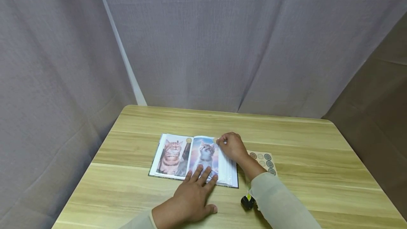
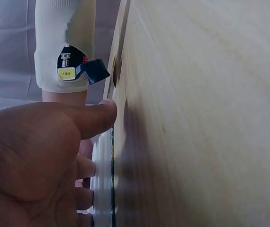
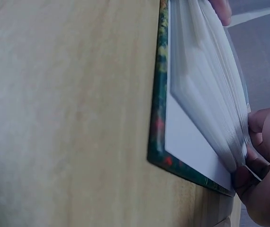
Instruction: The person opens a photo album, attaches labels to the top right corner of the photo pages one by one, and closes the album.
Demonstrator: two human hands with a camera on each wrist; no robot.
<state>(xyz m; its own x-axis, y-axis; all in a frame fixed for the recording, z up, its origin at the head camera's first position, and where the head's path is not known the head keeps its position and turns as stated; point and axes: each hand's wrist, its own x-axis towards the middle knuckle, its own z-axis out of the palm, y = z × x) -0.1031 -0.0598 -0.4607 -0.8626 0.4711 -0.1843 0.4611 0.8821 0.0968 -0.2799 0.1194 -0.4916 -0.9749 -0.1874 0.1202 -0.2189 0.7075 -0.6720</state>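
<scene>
A photo album [image 1: 227, 172] lies open on the wooden table. A ginger cat photo [image 1: 170, 156] is on its left page, with a round gold sticker [image 1: 189, 140] at the top right corner. The right page carries a kitten photo [image 1: 206, 154]. My left hand [image 1: 194, 195] rests with spread fingers on that page's lower edge. At the kitten photo's top right corner, my right hand [image 1: 233, 147] pinches another round sticker [image 1: 215, 140]. In the right wrist view, the right thumb and fingers are at the corner of the album's page stack [image 3: 206, 94]; the sticker is hidden there.
A sheet of round stickers [image 1: 262, 160] lies right of the album, partly behind the right forearm. A small black device [image 1: 247, 201] is strapped at the right sleeve [image 1: 279, 197]. Grey curtains [image 1: 203, 45] hang behind the table [image 1: 133, 126].
</scene>
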